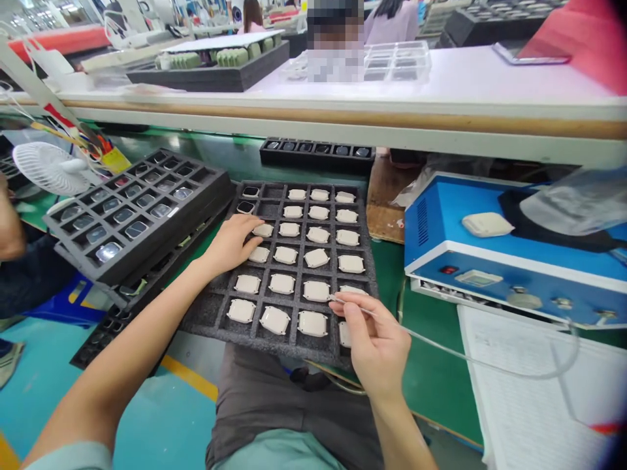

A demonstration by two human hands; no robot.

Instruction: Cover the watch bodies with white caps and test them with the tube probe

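A: Centre of the frame, and here's the big foam tray, a dark grid with pale pieces lying flat in its cells!

B: And two dark-faced pieces share its far left corner. Where are the hands?

A: Left hand is over the tray's left side, thumb and forefinger parted just a little, tips beside a pale piece in its cell. Whether they grip it, I cannot tell.

B: Right hand, lower right of centre: thumb and fingers are closed on the thin tube, its tip right by another pale piece. Touching? Can't tell from here!

A: Follow that tube rightward, and it curves round near the front of the blue machine. One more pale piece sits on top!

B: Over to the left, a raised foam tray has dark, glossy pieces in its compartments.

A: Behind the big tray, a narrow black tray carries a single visible row of dark pieces.

B: And up on the shelf, a clear divided tray near top centre, plus a black box of green items at upper left!
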